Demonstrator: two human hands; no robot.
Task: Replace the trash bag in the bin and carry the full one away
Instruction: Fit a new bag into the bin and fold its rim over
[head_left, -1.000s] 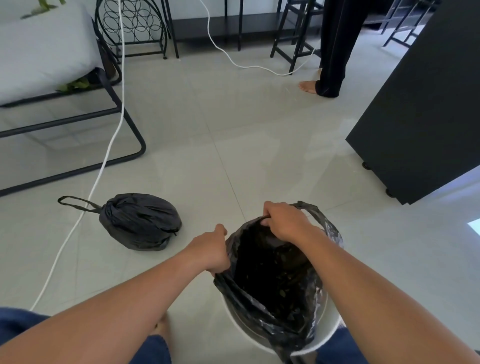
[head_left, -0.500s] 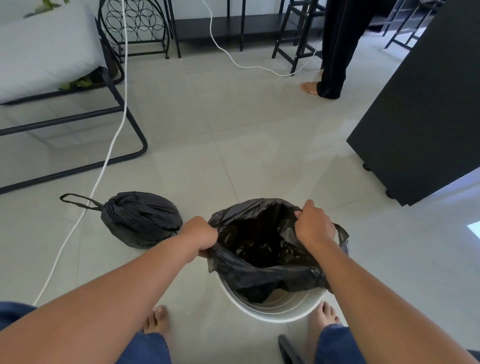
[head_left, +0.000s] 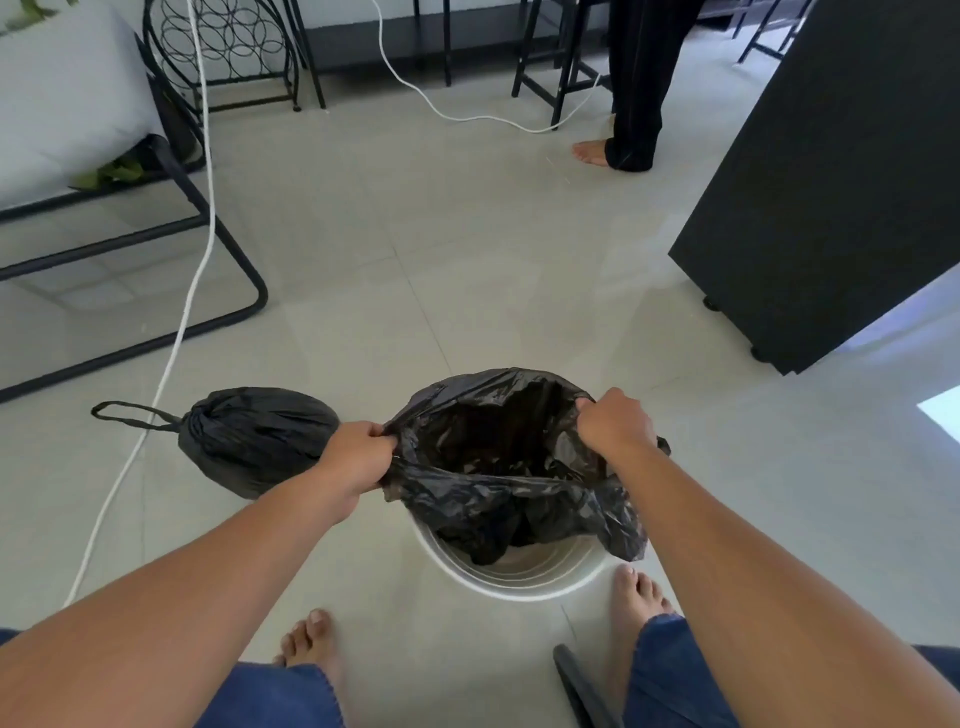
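Note:
A white round bin (head_left: 524, 584) stands on the floor between my bare feet. An open black trash bag (head_left: 498, 499) hangs into it, its mouth stretched wide above the rim. My left hand (head_left: 358, 457) grips the bag's left edge and my right hand (head_left: 615, 423) grips its right edge. A full black bag (head_left: 249, 436), tied shut with a drawstring loop, lies on the floor to the left of the bin, partly behind my left hand.
A white cable (head_left: 192, 270) runs across the floor on the left beside a black metal frame (head_left: 228, 249). A black cabinet on wheels (head_left: 831, 182) stands at the right. Another person's leg and bare foot (head_left: 592, 153) are at the back.
Both hands have pulled apart, spreading the bag's mouth wider over the bin. The bag's near edge now drapes lower over the rim.

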